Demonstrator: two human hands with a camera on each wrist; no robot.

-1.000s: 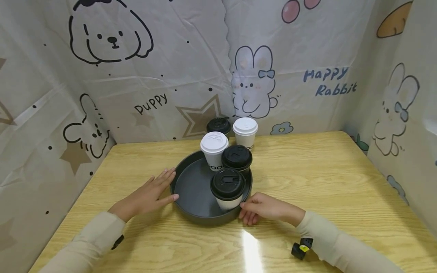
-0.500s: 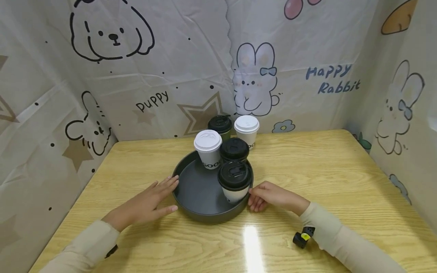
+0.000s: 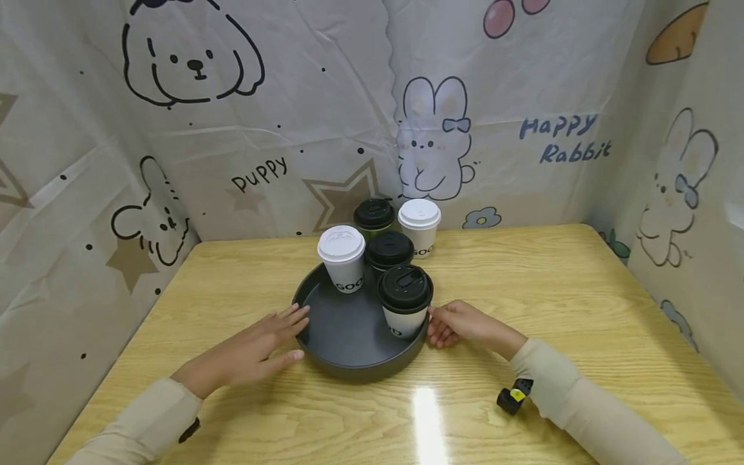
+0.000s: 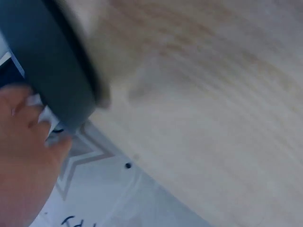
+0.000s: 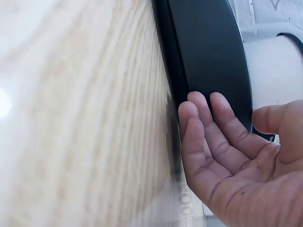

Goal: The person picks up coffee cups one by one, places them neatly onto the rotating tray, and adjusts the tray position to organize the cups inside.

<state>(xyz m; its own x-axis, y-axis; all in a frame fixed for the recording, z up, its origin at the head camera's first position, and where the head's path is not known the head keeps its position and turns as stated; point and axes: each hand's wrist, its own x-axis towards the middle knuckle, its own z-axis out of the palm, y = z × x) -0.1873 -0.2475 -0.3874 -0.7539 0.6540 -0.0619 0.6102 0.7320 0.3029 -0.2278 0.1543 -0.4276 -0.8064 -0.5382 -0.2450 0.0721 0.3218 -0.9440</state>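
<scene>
A round dark grey tray [image 3: 349, 345] with a raised wall sits on the table. Standing in it are a white-lidded paper cup [image 3: 343, 258], a black-lidded cup [image 3: 391, 250] partly hidden, and a white paper cup with a black lid [image 3: 405, 303] at the right side. My left hand [image 3: 250, 352] has its fingers extended, fingertips on the tray's left rim. At the right rim, my right hand [image 3: 462, 325] pinches the tray's edge. The right wrist view shows its fingers [image 5: 222, 113] against the outer wall and the thumb at the rim, beside a cup.
Behind the tray stand a black-lidded green cup [image 3: 374, 214] and a white-lidded paper cup [image 3: 420, 226]. A printed cloth [image 3: 349, 116] encloses the back and sides of the wooden table [image 3: 540, 284]. A black wrist device [image 3: 511, 397] is on the right sleeve.
The tray has turned counterclockwise seen from above. Its white-lidded cup moved left, and the front black-lidded cup moved right and back. My right hand moved away from me with the rim.
</scene>
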